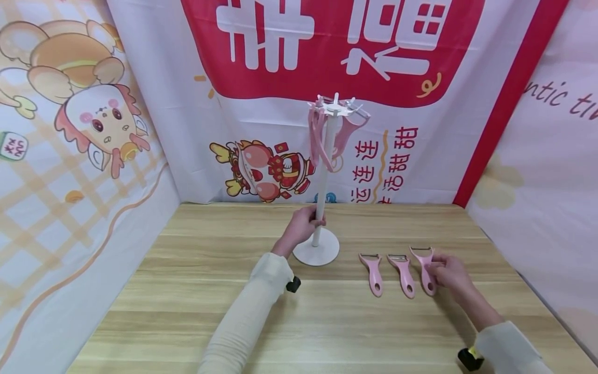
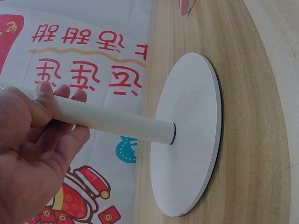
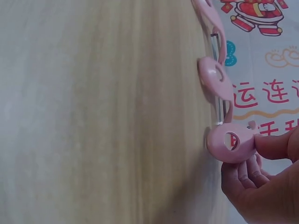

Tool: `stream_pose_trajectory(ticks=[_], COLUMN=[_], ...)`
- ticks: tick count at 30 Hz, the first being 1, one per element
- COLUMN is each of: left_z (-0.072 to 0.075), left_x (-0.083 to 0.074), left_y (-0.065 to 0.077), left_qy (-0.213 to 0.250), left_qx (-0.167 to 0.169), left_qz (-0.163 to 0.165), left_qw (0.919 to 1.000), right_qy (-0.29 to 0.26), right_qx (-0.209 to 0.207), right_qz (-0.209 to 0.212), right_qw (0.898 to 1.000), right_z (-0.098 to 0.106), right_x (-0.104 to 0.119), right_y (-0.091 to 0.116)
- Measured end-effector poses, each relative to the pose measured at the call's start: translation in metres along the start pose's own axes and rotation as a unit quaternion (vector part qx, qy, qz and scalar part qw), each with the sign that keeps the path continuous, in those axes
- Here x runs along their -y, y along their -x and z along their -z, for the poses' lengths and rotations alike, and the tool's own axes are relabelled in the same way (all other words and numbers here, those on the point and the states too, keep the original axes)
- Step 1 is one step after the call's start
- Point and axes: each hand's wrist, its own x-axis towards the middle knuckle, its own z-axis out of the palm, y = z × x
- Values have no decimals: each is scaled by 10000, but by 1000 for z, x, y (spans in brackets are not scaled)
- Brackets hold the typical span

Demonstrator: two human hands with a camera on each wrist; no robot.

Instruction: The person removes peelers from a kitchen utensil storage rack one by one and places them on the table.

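A white stand (image 1: 322,182) with a round base (image 2: 187,140) is upright on the table, and pink peelers (image 1: 320,132) hang from the hooks at its top. My left hand (image 1: 303,226) grips the pole low down, fingers and thumb wrapped about it in the left wrist view. Three pink peelers lie in a row to the right of the base: a left peeler (image 1: 372,272), a middle peeler (image 1: 403,274) and a right peeler (image 1: 425,272). My right hand (image 1: 449,270) pinches the right peeler's handle (image 3: 232,143) between thumb and fingers.
The wooden table (image 1: 336,327) meets a printed cloth backdrop (image 1: 261,124) behind the stand. Printed cloth walls (image 1: 93,171) rise at both sides. A small black device (image 1: 293,284) sits at the left wrist, another (image 1: 469,359) at the right cuff.
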Motion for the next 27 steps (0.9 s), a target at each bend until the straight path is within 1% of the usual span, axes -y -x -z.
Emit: stream_pose_trajectory(ticks=[5, 10, 14, 17, 27], left_z=[-1, 0, 1, 1, 1], left_x=[1, 0, 0, 0, 1], left_y=[0, 0, 0, -1, -1], left_qy=[-1, -13, 18, 47, 100], left_qx=[35, 24, 54, 65, 63], left_qz=[32, 39, 52, 71, 72], left_qw=[10000, 10000, 10000, 9999, 9999], right_qy=[171, 355, 513, 560, 640], right_qx=[-56, -112, -179, -204, -216], right_qz=[-115, -60, -107, -193, -194], right_qw=[9998, 9993, 9985, 9980, 9975], right_z=[1, 0, -1, -1, 2], right_x=[-6, -10, -12, -13, -19], right_y=[-4, -7, -8, -9, -12])
